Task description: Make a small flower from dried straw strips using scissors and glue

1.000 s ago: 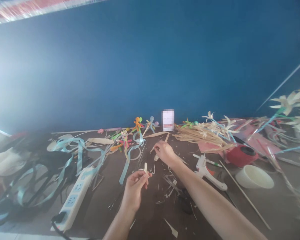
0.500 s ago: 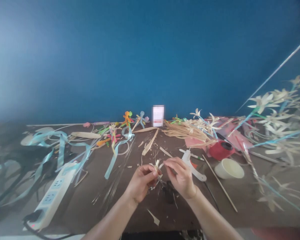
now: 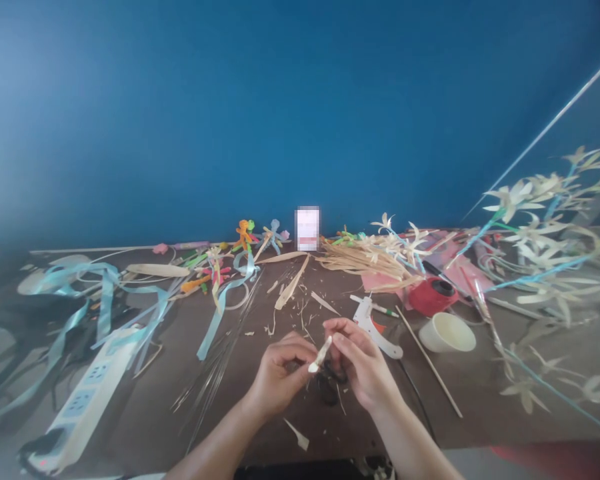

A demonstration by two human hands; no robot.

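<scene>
Over the middle of the table, my left hand (image 3: 283, 373) pinches the lower end of a small cream husk flower (image 3: 321, 355). My right hand (image 3: 359, 360) has its thumb and fingers closed on the upper end. The petals lie tilted between the two hands, and fingertips hide part of them. Below them on the table is a dark object (image 3: 329, 390), mostly covered by my hands, which I cannot make out. A white glue gun (image 3: 377, 330) lies just beyond my right hand, and dry husk scraps (image 3: 295, 283) are scattered in front.
A white power strip (image 3: 87, 400) and pale blue ribbon (image 3: 213, 327) lie left, near thin wires (image 3: 217, 353). To the right are a wooden stick (image 3: 430, 363), a white cup (image 3: 447, 332), a red spool (image 3: 433, 297) and finished husk flowers (image 3: 525, 200). A husk bundle (image 3: 365, 260) lies behind.
The husk flower has turned from upright to slanting, and my right hand has moved from a petal at its side to its upper end. The whole view has shifted slightly.
</scene>
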